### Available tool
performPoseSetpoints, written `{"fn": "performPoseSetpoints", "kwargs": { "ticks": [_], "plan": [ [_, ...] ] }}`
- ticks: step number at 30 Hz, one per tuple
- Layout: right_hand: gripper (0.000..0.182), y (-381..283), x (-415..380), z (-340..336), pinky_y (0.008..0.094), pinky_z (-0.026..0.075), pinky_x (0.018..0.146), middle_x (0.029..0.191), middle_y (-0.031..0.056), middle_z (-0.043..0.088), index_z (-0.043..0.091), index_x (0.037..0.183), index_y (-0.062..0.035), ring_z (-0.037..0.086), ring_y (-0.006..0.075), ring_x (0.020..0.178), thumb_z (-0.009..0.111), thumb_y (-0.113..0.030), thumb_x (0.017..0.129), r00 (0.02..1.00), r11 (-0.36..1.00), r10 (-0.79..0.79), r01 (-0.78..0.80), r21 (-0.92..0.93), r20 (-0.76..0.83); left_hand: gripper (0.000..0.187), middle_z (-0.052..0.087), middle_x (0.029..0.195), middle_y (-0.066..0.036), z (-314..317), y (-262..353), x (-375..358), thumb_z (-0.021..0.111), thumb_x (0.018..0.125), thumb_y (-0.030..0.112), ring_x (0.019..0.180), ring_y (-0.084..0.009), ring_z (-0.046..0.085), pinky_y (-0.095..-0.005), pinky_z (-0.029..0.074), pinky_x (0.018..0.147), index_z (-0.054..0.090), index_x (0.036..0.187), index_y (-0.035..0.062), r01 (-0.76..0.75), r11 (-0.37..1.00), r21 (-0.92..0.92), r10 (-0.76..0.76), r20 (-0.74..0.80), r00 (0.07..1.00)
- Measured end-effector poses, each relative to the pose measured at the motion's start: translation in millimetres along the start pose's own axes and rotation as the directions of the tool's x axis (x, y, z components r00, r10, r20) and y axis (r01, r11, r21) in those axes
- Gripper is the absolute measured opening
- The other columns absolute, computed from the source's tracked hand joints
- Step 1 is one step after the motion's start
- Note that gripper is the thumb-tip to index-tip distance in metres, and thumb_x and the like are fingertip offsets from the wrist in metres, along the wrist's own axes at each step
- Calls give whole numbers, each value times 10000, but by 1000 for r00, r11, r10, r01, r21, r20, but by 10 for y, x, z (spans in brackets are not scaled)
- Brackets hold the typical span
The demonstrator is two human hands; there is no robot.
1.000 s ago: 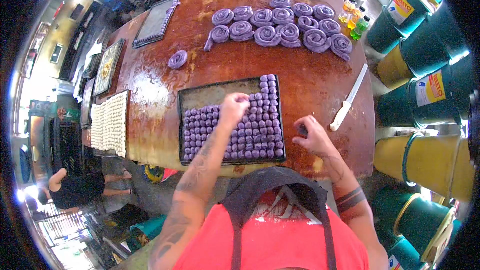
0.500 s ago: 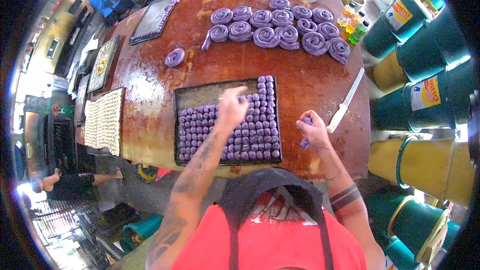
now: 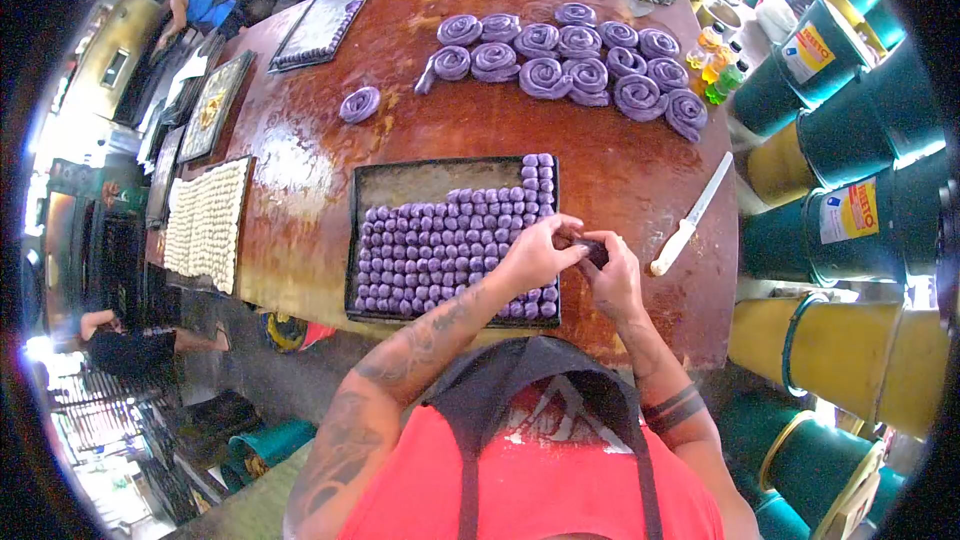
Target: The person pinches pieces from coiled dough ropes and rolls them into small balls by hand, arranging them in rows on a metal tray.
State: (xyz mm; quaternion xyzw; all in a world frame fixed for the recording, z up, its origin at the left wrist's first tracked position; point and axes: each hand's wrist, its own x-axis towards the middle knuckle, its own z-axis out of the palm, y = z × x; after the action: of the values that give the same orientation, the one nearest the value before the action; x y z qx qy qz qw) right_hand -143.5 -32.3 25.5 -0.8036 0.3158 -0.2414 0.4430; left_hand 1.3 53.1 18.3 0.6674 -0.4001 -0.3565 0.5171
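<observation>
A dark baking tray [image 3: 420,180] lies on the table before me, with rows of purple dough balls [image 3: 430,250] filling its near part and far right corner. Over the tray's right edge, my left hand [image 3: 540,258] has its fingers closed against a piece of purple dough [image 3: 594,252]. My right hand [image 3: 615,280] wraps round that same piece, just right of the tray. Both hands meet at the dough, and fingers partly hide it. A knife [image 3: 695,215] with a white handle lies to the right of my right hand.
Coiled purple dough ropes [image 3: 545,78] cover the far right of the table [image 3: 640,160]; one coil [image 3: 360,104] lies apart. Trays with pale dough [image 3: 207,225] stand left. Bottles [image 3: 718,65] and green buckets [image 3: 850,205] line the right. Another person [image 3: 200,2] bends at the far left.
My left hand has come from over the tray to the right and met my right hand at the dough. My right hand has shifted slightly nearer the tray.
</observation>
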Motion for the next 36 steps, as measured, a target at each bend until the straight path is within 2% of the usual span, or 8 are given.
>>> {"fn": "performPoseSetpoints", "kwargs": {
  "ticks": [4,14,17,21,27,29,32,36],
  "plan": [
    [192,77,-10,-61,403,525,808,975,196,673,660,949,-26,657,361,928,698,-71,766,983,996,-28,42,-78,180,238,719,965,-123,19,-148,48,726,803,143,937,-214,678,-347,527,865,696,1001,15,210,976,49,-216,177,960],
    [345,814,-271,-91,465,502,900,962,158,674,670,1121,-48,623,372,942,713,-132,789,909,855,-307,393,-339,282,155,667,991,-161,-1595,-1013,232,669,724,110,973,-322,611,-399,495,895,702,865,57,174,720,672,278,-508,815],
    [329,868,-201,-196,416,524,871,941,127,690,662,1142,-40,644,316,895,708,-167,842,957,952,94,-6,-306,273,177,656,1023,-157,-1695,-922,167,668,758,129,1024,-344,593,-424,485,914,706,916,60,272,703,657,108,-477,872],
    [136,935,-54,-244,271,477,573,775,12,572,648,1029,-45,518,103,593,653,-146,938,851,333,369,-496,802,373,275,657,1054,-151,-1690,-997,113,675,776,163,1066,-361,582,-464,479,937,722,1035,83,256,501,827,88,-343,935],
    [252,297,30,-73,289,361,527,611,-59,429,474,697,-65,386,89,594,660,-92,865,948,955,295,-297,0,117,297,670,1033,-142,-716,-213,143,671,778,104,1018,-324,619,-419,495,914,719,1069,71,-322,808,493,450,-165,877],
    [227,281,57,47,310,370,535,617,-49,430,484,695,-41,391,106,615,665,-65,829,983,981,171,-164,-101,66,287,653,1106,-158,-326,255,47,680,813,126,1105,-324,588,-406,466,982,700,1092,62,-160,972,172,139,132,982],
    [105,39,22,166,343,462,622,690,39,573,575,818,-16,537,148,678,672,-52,805,987,943,152,-159,292,48,228,674,935,-148,-94,369,-6,706,825,166,908,-328,639,-410,510,860,700,1021,48,-477,858,189,446,186,876],
    [210,-70,8,42,366,525,773,905,141,676,637,990,-29,658,271,850,706,-73,796,996,996,88,-88,-11,31,214,684,890,-104,-119,133,-56,733,799,126,792,-268,656,-355,530,745,695,972,5,-123,973,197,141,-78,987]
  ]
}}
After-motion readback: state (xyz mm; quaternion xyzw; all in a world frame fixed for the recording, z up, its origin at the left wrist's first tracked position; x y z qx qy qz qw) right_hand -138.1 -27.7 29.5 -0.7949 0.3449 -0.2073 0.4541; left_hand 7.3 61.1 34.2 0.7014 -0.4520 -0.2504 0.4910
